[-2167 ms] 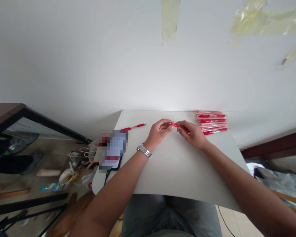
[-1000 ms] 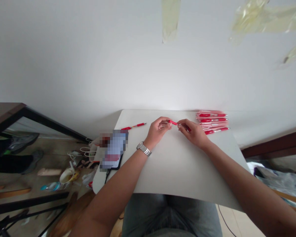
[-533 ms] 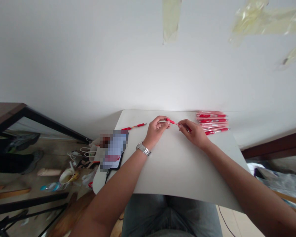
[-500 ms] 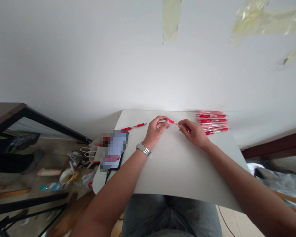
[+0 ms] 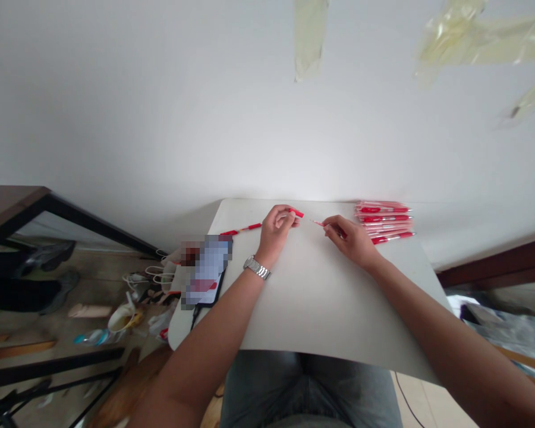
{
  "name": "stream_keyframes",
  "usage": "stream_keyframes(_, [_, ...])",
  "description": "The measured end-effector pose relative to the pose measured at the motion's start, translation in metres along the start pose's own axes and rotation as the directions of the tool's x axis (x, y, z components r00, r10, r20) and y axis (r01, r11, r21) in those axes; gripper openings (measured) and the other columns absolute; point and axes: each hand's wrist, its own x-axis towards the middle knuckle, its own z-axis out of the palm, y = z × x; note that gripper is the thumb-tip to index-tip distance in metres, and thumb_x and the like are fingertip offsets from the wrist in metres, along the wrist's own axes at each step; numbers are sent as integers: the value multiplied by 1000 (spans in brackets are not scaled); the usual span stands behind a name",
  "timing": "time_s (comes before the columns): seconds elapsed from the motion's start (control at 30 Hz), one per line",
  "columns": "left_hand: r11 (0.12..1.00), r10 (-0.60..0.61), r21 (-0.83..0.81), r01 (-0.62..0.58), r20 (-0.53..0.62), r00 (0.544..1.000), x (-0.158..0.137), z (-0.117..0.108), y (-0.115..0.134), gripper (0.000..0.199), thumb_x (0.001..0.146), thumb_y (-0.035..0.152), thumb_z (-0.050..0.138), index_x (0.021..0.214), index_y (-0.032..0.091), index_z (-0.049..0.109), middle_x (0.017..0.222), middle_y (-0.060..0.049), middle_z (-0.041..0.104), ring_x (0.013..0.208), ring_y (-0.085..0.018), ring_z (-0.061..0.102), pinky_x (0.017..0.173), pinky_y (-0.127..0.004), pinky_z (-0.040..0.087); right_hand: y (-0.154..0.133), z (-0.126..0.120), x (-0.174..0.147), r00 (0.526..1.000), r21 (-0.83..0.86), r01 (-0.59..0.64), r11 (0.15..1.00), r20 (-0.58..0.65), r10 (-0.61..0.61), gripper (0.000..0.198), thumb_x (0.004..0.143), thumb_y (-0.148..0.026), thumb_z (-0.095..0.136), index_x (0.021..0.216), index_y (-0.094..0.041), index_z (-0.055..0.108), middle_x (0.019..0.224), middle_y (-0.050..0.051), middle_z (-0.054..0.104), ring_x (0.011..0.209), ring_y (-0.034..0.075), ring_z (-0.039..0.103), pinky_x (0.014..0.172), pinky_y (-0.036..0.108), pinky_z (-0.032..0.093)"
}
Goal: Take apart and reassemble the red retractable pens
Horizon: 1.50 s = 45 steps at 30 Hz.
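Note:
My left hand (image 5: 276, 230), with a metal watch (image 5: 257, 267) on its wrist, is closed on a red pen grip (image 5: 296, 213), a short tube held between thumb and fingers. Across a small gap, my right hand (image 5: 350, 239) pinches a thin pen piece with a slim, pale reddish end (image 5: 317, 223), which looks like a refill. Its rear part is hidden by the fingers. Both hands are above the white table (image 5: 321, 309). Left of my left hand lies a red pen (image 5: 248, 227). To the right of my right hand is a stack of red pens (image 5: 386, 219).
A phone (image 5: 214, 285), partly pixelated, lies at the table's left edge with a cable attached. The wall (image 5: 267, 131) rises behind the table. On the floor at left are a cup (image 5: 121, 319) and a bottle (image 5: 92, 337). Another person's shoe (image 5: 62, 291) shows at far left.
The red grip and the thin piece, joined half a second ago, are now apart. My left hand has moved slightly left with the grip; my right hand has stayed nearly still.

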Motion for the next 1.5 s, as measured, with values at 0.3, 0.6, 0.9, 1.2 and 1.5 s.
stream_keyframes(0.3, [1000, -9, -24, 9, -9, 1000, 2, -5, -5, 35, 91, 51, 72, 104, 21, 59, 106, -9, 76, 92, -19, 74, 85, -36, 62, -4, -3, -1, 1000, -5, -16, 1000, -16, 16, 28, 105, -47, 53, 111, -23, 65, 86, 6, 73, 69, 18, 61, 67, 31, 48])
stream_keyframes(0.6, [999, 35, 42, -34, -36, 999, 3, -10, 2, 37, 91, 49, 73, 111, 23, 56, 98, -5, 70, 84, -18, 74, 81, -36, 65, -3, -2, -1, 1000, -7, -23, 1000, -11, 23, 28, 104, -47, 53, 111, -23, 65, 86, 5, 73, 68, 17, 60, 65, 30, 47])
stream_keyframes(0.9, [955, 134, 279, -101, -102, 986, 9, -21, -6, 27, 89, 31, 73, 113, 25, 59, 101, -3, 67, 87, -15, 72, 85, -32, 62, -3, -2, 0, 1000, -24, -19, 1000, -26, 18, 29, 104, -47, 53, 111, -23, 66, 84, 5, 73, 66, 17, 59, 65, 31, 47])
stream_keyframes(1.2, [795, 225, 578, -183, -2, 974, 8, -29, -10, 39, 83, 10, 67, 120, 25, 67, 101, -4, 68, 82, -16, 66, 79, -31, 57, -5, -2, -1, 999, -8, -32, 999, -23, 31, 28, 104, -46, 53, 111, -23, 66, 84, 4, 71, 67, 17, 58, 65, 31, 46])
stream_keyframes(1.5, [736, 207, 649, -192, 55, 977, 7, -30, -11, 33, 80, 7, 73, 109, 22, 73, 102, -5, 61, 72, -14, 62, 75, -30, 58, -3, -2, 0, 999, -11, -23, 1000, -25, 23, 25, 103, -44, 54, 111, -23, 66, 83, 3, 70, 67, 17, 57, 64, 30, 44])
